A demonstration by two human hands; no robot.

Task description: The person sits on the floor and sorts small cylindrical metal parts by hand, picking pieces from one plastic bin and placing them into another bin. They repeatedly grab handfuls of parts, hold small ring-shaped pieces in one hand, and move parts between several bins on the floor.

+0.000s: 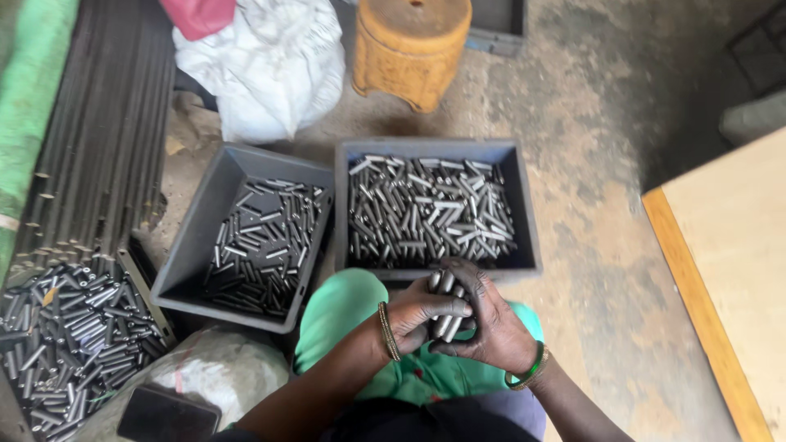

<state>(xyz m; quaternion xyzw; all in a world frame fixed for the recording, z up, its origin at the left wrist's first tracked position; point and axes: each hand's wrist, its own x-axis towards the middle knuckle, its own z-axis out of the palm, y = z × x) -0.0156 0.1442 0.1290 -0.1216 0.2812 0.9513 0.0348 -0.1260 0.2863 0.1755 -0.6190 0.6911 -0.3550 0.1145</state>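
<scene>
Hands: our left hand [422, 315] and right hand [483, 323] clasp a bundle of metal pins [446, 307] over our lap | Place: just before the right grey bin [528, 245] | Risk: loose pins may slip out.

1. Metal pins [449, 315]: dull grey steel, smooth, slight sheen.
2. Grey crates [524, 205]: matt plastic, scuffed.
3. Floor [606, 123]: rough, stained concrete.
4. Stool [409, 49]: orange plastic, dusty.
5. Sack [262, 65]: white woven fabric.
6. Board [729, 245]: pale smooth wood.
</scene>
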